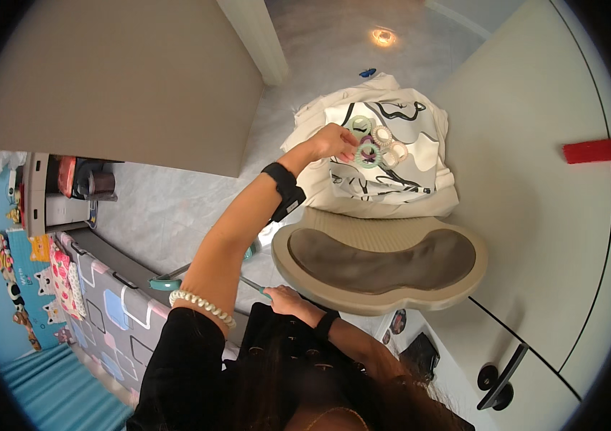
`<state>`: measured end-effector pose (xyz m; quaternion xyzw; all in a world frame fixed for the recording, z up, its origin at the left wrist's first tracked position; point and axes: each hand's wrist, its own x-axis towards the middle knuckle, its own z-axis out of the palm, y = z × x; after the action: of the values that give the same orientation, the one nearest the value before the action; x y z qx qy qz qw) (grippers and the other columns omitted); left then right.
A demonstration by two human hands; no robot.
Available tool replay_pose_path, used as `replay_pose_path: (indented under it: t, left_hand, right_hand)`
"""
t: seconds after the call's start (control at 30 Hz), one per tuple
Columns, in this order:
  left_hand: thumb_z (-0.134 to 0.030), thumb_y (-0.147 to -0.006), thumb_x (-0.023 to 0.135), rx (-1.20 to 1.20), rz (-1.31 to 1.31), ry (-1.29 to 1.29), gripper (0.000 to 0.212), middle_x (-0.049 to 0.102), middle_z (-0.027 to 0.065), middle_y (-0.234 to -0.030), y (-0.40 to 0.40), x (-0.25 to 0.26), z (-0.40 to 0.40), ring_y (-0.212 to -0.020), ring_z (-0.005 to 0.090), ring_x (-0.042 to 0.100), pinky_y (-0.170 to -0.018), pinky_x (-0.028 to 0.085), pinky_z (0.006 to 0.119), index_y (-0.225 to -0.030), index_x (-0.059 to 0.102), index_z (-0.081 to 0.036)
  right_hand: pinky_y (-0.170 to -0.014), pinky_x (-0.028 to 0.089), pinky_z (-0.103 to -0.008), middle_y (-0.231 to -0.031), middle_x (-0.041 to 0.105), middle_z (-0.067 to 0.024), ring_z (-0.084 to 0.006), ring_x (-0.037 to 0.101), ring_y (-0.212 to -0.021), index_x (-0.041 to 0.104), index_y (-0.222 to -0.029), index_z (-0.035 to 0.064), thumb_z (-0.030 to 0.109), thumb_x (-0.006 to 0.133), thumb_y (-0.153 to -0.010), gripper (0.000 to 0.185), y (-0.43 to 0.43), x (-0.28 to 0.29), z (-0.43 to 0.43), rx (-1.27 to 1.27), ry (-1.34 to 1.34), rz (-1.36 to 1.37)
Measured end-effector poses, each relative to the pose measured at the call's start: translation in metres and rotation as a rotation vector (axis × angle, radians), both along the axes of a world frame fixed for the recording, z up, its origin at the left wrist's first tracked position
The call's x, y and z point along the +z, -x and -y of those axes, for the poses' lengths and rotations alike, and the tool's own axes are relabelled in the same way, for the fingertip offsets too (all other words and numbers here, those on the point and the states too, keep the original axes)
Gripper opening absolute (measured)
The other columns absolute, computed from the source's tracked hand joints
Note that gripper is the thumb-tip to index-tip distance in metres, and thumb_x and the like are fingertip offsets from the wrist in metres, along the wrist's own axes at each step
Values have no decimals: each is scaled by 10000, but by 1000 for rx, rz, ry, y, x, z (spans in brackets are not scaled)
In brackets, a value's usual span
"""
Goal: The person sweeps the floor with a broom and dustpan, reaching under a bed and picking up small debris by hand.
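Note:
My left hand (337, 142) reaches over a stack of folded cloth, its fingertips at the edge of several spiral hair ties. A mint green hair tie (357, 157) lies closest to the fingers; whether they grip it cannot be told. Around it are another green tie (361, 118), a beige tie (382, 127) and a purple tie (365, 139). They rest on a patterned white, grey and black cloth (418, 137), with cream fabric (386, 209) beneath. Low before my body, my right hand (285, 299) is closed around the teal handle of a thin-rod tool (251, 283), partly hidden behind my left arm.
A beige chair back (381, 304) with a brown pad stands between me and the cloth. A pale door (526, 161) with a black handle (504, 377) is on the right, a taupe panel (138, 81) at upper left. A patterned bed (111, 328) lies left; a small blue object (368, 72) is on the floor.

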<state>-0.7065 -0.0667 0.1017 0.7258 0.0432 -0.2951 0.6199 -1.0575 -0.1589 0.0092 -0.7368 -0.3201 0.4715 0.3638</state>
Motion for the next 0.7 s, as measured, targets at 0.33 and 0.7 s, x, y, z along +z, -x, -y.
replay_pose_path:
  t: [0.33,0.7]
  left_hand:
    - [-166,-677,681,57,302,-519,155,649,78,-784,1,1,-61,-659,178,594,-637,477,298,-810,691,-86]
    - [-153,-692,665,-16,398,-607,246,538,77,-786,-16,-50,-14,-744,219,549,-702,453,329,-938,653,-158]
  right_hand:
    - [-733,439,-449,-878,598,-190,-361,556,-851,534,-1070,64,57,499,-725,347,-15,10,21,-101,63,27]
    - [-711,440,-453,-851,593,-189,-361,556,-815,532,-1069,71,62,500,-728,343,-32,18,36,-132,91,-45]
